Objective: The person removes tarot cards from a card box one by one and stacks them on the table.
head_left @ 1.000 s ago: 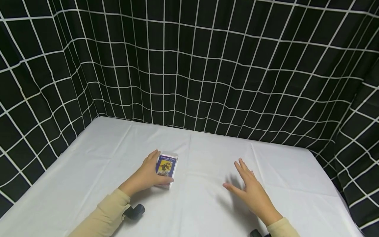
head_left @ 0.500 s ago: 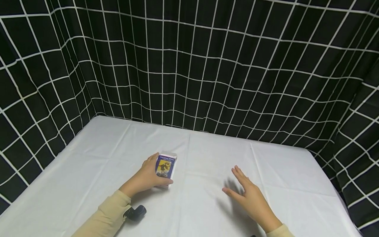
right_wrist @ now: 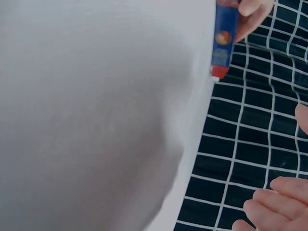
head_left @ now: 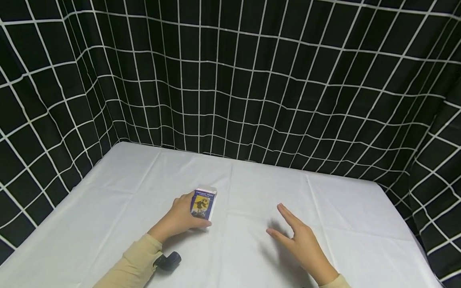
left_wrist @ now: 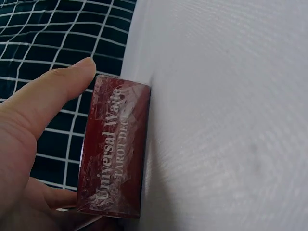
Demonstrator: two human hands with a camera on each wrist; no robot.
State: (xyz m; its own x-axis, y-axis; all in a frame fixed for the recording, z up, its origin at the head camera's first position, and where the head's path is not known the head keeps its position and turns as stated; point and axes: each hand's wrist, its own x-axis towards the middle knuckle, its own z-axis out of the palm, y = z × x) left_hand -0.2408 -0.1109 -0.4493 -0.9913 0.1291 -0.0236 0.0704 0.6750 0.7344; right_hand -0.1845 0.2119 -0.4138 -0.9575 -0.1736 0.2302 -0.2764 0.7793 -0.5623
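Note:
A tarot deck box (head_left: 202,205) lies on the white cloth, its blue and yellow picture side facing up. My left hand (head_left: 180,218) grips it from the left, with the thumb across the near end and the fingers along the far left side. In the left wrist view, the red end of the box (left_wrist: 115,149) reads "Universal Waite Tarot Deck" under shiny wrap. A pale flap sticks out at the far end. To the right, my right hand (head_left: 304,244) hovers over the cloth, fingers extended and thumb spread, holding nothing. The right wrist view shows the box's blue side (right_wrist: 224,38).
A white cloth (head_left: 259,192) with fold creases covers the table. Black curtain with a white grid (head_left: 230,80) surrounds the back and both sides. A dark wrist device (head_left: 169,261) sticks out beneath the left sleeve, just above the cloth.
My right hand has shifted slightly left and nearer, and its fingers have drawn closer together. The left hand and the box have stayed almost where they were.

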